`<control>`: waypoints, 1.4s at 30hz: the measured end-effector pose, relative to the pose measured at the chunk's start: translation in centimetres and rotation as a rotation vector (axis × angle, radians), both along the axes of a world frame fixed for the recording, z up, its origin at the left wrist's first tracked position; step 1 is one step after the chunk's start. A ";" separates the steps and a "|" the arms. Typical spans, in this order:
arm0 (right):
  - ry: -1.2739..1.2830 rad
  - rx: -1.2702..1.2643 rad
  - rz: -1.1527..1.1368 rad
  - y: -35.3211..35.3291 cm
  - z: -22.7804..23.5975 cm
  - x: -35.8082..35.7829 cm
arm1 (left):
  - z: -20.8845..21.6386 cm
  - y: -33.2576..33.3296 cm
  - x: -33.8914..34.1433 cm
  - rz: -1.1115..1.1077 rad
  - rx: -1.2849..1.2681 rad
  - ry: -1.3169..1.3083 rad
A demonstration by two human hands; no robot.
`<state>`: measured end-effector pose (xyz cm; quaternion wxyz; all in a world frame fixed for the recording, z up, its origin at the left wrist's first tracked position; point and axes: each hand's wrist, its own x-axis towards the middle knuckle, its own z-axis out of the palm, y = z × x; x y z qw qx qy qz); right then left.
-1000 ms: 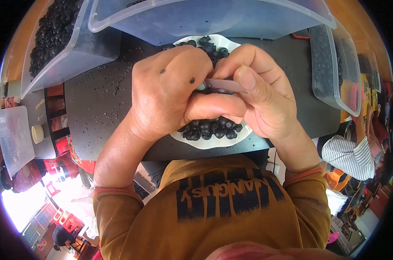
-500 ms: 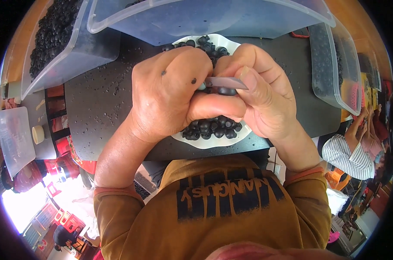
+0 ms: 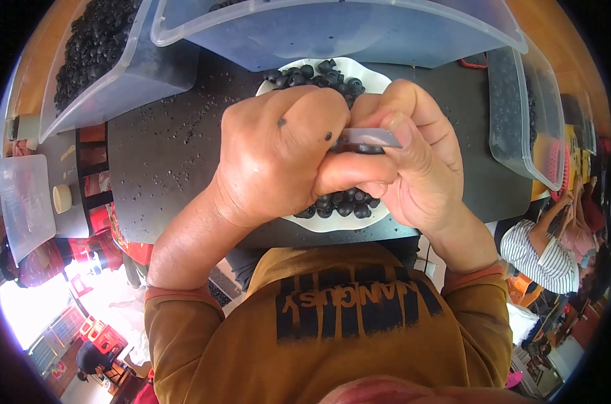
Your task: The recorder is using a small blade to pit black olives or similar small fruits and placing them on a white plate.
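Note:
My left hand (image 3: pixel 275 158) is closed on a small knife (image 3: pixel 376 138), whose short grey blade points to the right. Its handle is hidden in the fist. Dark specks stick to the back of this hand. My right hand (image 3: pixel 423 158) is closed, its thumb beside the blade's tip. Just under the blade shows part of a small black rounded piece (image 3: pixel 369 149), gripped by the right fingers; the rest of it is covered. Below both hands lies a white wavy-rimmed plate (image 3: pixel 378 79) heaped with black rubbery-looking pieces (image 3: pixel 349 202).
A large clear plastic bin (image 3: pixel 332 40) stands behind the plate. Another bin (image 3: pixel 144 74) at left holds many black pieces, and a third bin (image 3: pixel 521 114) stands at right. Black crumbs litter the dark table (image 3: pixel 157 175). A person in stripes (image 3: pixel 537 256) is at far right.
The whole view has shifted slightly, so plate, bins and hands appear a little further right. My hands keep their grip, and the bit of blue handle seen earlier is now hidden.

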<state>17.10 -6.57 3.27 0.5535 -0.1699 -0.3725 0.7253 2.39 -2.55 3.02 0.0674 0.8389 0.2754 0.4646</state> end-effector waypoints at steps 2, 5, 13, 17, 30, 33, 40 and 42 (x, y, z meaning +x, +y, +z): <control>0.054 -0.035 -0.029 -0.2 0.1 0.0 | 0.1 -0.2 0.1 -0.001 -0.007 0.014; 0.032 0.008 -0.016 0.0 0.1 0.2 | 0.4 -0.1 0.1 -0.003 -0.011 0.032; -0.010 -0.026 -0.019 -0.2 0.2 0.3 | 0.4 -0.5 0.2 0.034 -0.025 0.077; -0.004 -0.010 -0.038 -0.2 0.2 0.5 | 0.6 -0.8 0.7 0.064 -0.019 0.087; -0.376 0.415 -0.397 -1.0 2.9 2.3 | 0.3 0.9 -2.6 0.223 -0.124 -0.027; -0.640 0.531 -0.963 -0.5 3.8 7.5 | 0.0 1.3 -3.1 0.250 -0.090 -0.105; -1.561 0.419 -1.487 -0.8 3.5 17.3 | -1.5 1.5 -1.6 0.224 -0.104 -0.146; -1.667 0.392 -1.452 -2.2 3.4 15.6 | -1.9 1.7 -1.2 0.216 -0.147 -0.169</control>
